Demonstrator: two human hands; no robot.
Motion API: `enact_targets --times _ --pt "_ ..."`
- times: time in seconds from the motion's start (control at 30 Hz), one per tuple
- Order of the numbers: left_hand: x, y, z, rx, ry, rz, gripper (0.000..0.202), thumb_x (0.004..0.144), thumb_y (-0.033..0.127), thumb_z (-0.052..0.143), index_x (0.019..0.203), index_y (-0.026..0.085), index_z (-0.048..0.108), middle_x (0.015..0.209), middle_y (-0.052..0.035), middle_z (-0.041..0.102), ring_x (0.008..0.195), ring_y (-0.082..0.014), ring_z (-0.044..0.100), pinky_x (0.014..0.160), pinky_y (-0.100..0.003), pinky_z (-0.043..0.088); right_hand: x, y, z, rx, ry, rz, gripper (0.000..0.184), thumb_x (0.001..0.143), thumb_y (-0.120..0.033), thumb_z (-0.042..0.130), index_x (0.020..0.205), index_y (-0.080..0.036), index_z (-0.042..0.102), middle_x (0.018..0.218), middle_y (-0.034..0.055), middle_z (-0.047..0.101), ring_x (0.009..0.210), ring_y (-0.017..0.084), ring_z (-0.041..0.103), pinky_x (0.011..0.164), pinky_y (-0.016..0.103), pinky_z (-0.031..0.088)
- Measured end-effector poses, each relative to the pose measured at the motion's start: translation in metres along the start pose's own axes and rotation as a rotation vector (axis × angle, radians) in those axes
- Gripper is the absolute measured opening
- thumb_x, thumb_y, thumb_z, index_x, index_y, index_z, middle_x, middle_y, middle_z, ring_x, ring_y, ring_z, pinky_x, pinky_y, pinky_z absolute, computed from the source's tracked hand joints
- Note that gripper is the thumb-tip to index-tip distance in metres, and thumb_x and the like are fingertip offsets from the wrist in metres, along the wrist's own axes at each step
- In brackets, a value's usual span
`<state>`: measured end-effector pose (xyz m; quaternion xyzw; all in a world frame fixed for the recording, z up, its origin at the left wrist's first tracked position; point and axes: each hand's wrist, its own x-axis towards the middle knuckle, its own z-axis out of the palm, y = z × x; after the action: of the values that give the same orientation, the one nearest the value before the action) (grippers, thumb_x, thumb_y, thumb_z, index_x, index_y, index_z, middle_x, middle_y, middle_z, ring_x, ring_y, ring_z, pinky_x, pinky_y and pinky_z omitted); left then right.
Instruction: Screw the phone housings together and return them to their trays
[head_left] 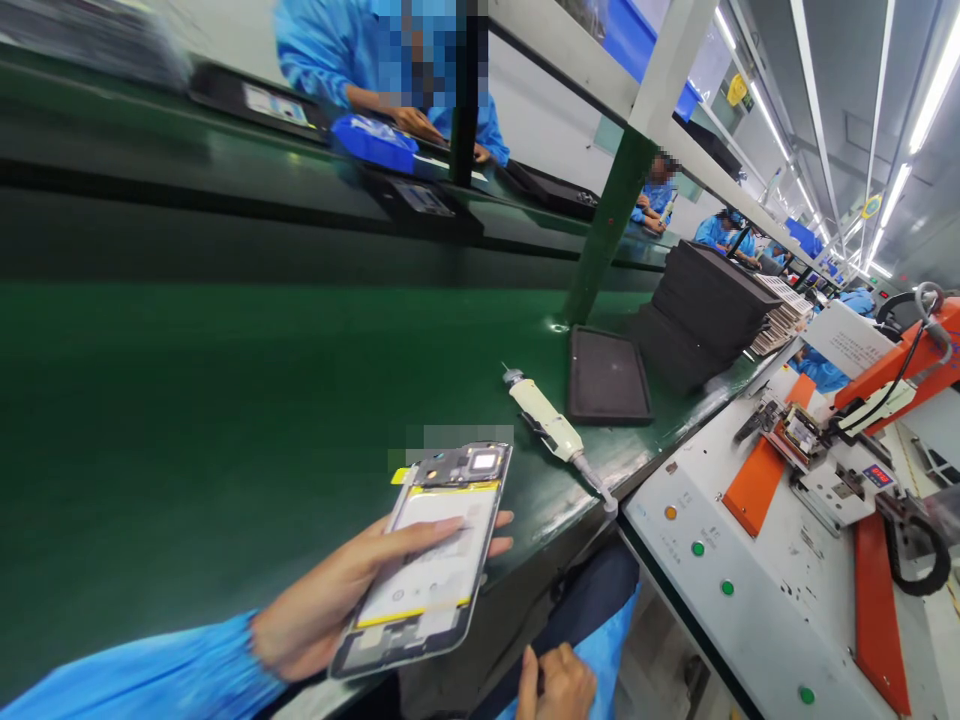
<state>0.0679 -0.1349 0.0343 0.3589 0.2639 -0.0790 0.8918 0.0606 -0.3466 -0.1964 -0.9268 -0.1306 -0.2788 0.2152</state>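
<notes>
1. Two hands are ours. Our left hand holds an open phone from below, with the fingers curled around its edge and the thumb across its white middle.
2. The phone is tilted up over the near edge of the green belt. We see its insides: a white battery with yellow strips.
3. Our right hand sits low by our lap at the bottom of the picture. Its fingers are curled in. We cannot tell if it holds anything.
4. Just past the phone, a white syringe lies on the belt, pointing toward the corner.
5. Beside the syringe lies a flat black tray. Behind it stands a tall stack of black trays.
6. On our right is a white machine with green buttons and orange parts.
7. Across the belt, a person in a blue coat works with both hands near a blue box.
</notes>
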Motion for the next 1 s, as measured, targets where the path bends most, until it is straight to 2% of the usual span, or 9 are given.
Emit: enact_targets --times 0.2,0.3,0.43,0.53,0.6,0.63,0.73,0.8,1.0 --pt "0.003 0.000 -0.001 0.056 0.021 -0.054 0.062 0.050 0.013 0.081 0.108 0.024 0.062 0.099 -0.0113 0.073 0.085 -0.0341 0.070 0.051 -0.030 0.062 0.007 -0.006 -0.010 0.068 0.037 -0.034 0.050 0.096 -0.045 0.024 0.055 -0.025 0.045 0.048 0.0021 0.053 0.041 0.023 0.057 0.038 0.033 0.037" --pt "0.003 -0.001 -0.002 0.086 0.016 -0.055 0.081 0.048 0.016 0.082 0.123 0.032 0.057 0.099 -0.0061 0.073 0.087 -0.0354 0.069 0.053 -0.033 0.064 0.015 0.001 -0.041 0.077 0.023 -0.055 0.035 0.095 -0.037 0.035 0.069 -0.028 0.056 0.056 -0.0013 0.058 0.048 0.016 0.060 0.043 0.027 0.046" --pt "-0.001 -0.001 0.000 0.142 0.014 -0.056 0.079 0.057 0.017 0.078 0.131 0.030 0.053 0.098 -0.0051 0.073 0.095 -0.0340 0.067 0.063 -0.033 0.065 0.039 0.051 -0.142 -0.183 0.304 -0.118 0.012 0.087 -0.033 0.055 0.076 -0.033 0.061 0.058 -0.0030 0.061 0.047 0.014 0.059 0.042 0.024 0.047" --pt "-0.005 0.001 0.004 0.164 0.030 -0.075 0.070 0.064 0.015 0.073 0.130 0.028 0.054 0.096 -0.0050 0.074 0.095 -0.0323 0.067 0.064 -0.031 0.065 0.068 0.122 -0.237 -0.409 0.527 0.113 0.012 0.086 -0.035 0.057 0.077 -0.029 0.063 0.069 0.0093 0.065 0.063 0.026 0.064 0.059 0.041 0.050" --pt "-0.006 0.002 0.005 0.170 0.037 -0.085 0.067 0.066 0.014 0.069 0.130 0.026 0.054 0.097 -0.0053 0.074 0.092 -0.0310 0.069 0.064 -0.031 0.065 0.093 0.170 -0.287 -0.536 0.557 0.251 0.025 0.083 -0.046 0.060 0.076 -0.024 0.067 0.087 0.0215 0.066 0.089 0.036 0.063 0.074 0.052 0.046" --pt "-0.005 0.002 0.005 0.170 0.038 -0.086 0.065 0.067 0.013 0.068 0.130 0.026 0.054 0.098 -0.0054 0.073 0.091 -0.0305 0.069 0.064 -0.031 0.065 0.105 0.191 -0.306 -0.586 0.529 0.320 0.033 0.082 -0.052 0.059 0.078 -0.021 0.069 0.098 0.0261 0.063 0.098 0.040 0.060 0.076 0.054 0.044" --pt "-0.001 0.001 0.004 0.170 0.032 -0.070 0.065 0.067 0.013 0.068 0.129 0.026 0.054 0.100 -0.0051 0.073 0.089 -0.0298 0.070 0.064 -0.031 0.065 0.138 0.232 -0.335 -0.730 -0.006 0.649 0.051 0.082 -0.062 0.053 0.087 -0.015 0.072 0.101 0.0261 0.063 0.099 0.038 0.059 0.074 0.047 0.043" --pt "0.004 0.000 0.004 0.161 0.044 -0.056 0.066 0.065 0.015 0.068 0.129 0.026 0.054 0.100 -0.0048 0.074 0.091 -0.0307 0.069 0.061 -0.031 0.064 0.151 0.242 -0.340 -0.754 -0.287 0.737 0.052 0.085 -0.060 0.049 0.083 -0.014 0.072 0.088 0.0232 0.066 0.090 0.033 0.062 0.072 0.042 0.043" --pt "0.016 0.000 -0.001 0.150 0.061 -0.035 0.064 0.062 0.018 0.069 0.124 0.022 0.056 0.100 -0.0066 0.074 0.087 -0.0313 0.071 0.055 -0.031 0.061 0.146 0.244 -0.342 -0.826 -0.472 0.549 0.048 0.094 -0.043 0.032 0.087 -0.011 0.067 0.084 0.0217 0.067 0.084 0.032 0.065 0.075 0.041 0.045"
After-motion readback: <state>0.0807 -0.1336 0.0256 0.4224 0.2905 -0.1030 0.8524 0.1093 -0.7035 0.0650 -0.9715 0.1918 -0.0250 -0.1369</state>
